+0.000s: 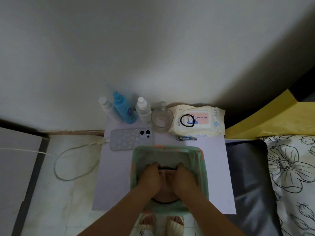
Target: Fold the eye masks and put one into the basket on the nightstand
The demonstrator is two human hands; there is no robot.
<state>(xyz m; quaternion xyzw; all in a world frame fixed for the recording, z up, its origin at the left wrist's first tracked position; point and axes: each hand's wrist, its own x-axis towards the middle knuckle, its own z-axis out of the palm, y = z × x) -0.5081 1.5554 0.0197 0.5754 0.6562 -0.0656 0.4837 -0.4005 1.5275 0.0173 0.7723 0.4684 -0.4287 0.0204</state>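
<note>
- Both hands are down inside the basket (134,167), low in the middle of the frame; the left hand (150,176) and right hand (185,177) sit side by side, fingers curled, each gripping an end of the eye mask (164,174).
- The eye mask, a pale pinkish piece, lies within the basket with its long axis running left to right between the hands; its black strap (166,168) arcs along the upper edge, and another dark band shows below the wrists.
- The basket is green with peach patches and stands on the pale bench (109,184), its opening facing up.
- Above it, along the wall: a white bottle (108,109), a blue bottle (124,109), a clear bottle (144,109), an empty glass (162,119).
- A wipes pack (200,120) at centre right bears printed writing too small to read; a black hair tie (187,120) rests on it.
- Nail clippers (186,138) lie just below the pack.
- A phone (131,138) lies back-up, touching the basket's upper left corner, its white cable (75,159) looping over the floor at left.
- A flower-print pillow (293,176) fills the right edge.
</note>
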